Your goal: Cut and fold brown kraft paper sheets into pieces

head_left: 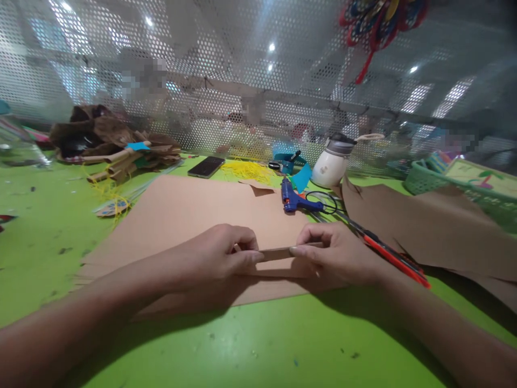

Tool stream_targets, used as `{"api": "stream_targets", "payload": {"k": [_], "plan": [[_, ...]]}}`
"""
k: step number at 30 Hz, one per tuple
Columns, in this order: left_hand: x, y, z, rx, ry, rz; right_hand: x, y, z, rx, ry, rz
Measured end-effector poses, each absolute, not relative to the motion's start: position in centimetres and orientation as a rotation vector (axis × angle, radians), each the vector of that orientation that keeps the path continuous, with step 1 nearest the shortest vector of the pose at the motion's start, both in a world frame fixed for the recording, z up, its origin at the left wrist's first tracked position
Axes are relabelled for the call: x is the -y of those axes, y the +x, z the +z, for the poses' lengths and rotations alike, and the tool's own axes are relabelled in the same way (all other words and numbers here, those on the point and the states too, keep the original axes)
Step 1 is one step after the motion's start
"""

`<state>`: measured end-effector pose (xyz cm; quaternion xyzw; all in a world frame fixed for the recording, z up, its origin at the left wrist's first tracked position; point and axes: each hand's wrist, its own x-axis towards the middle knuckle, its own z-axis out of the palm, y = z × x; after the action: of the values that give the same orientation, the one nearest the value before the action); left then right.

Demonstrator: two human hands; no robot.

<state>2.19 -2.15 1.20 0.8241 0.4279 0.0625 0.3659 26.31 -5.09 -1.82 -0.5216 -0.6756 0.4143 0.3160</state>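
Observation:
A stack of brown paper sheets [189,215] lies on the green table [258,345] in front of me. Both hands rest on its near edge and pinch a small folded strip of brown paper [278,253] between them. My left hand [218,256] grips the strip's left end with fingers curled and thumb pressed on. My right hand [335,253] grips the right end in the same way.
A blue glue gun [297,200], black-handled scissors [327,202] and a red-and-black tool [393,257] lie right of the sheets. Behind are a phone [205,166], yellow shreds [246,171], a white jar [331,161] and brown scraps [113,143]. More brown paper [436,226] and a green basket [468,191] sit right. A perforated screen [242,81] closes the back.

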Motion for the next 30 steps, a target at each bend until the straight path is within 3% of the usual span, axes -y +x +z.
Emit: {"api": "stream_targets", "payload": {"k": [16,30], "plan": [[0.3,1.2,1.5,-1.136,2.204,0.115,4.5,27.2,-2.4,1.514,-1.147,1.601],[0.2,0.6,0.9,-0.923,2.132,0.277,4.9,27.2,-1.2,1.7,-1.265,1.446]]}}
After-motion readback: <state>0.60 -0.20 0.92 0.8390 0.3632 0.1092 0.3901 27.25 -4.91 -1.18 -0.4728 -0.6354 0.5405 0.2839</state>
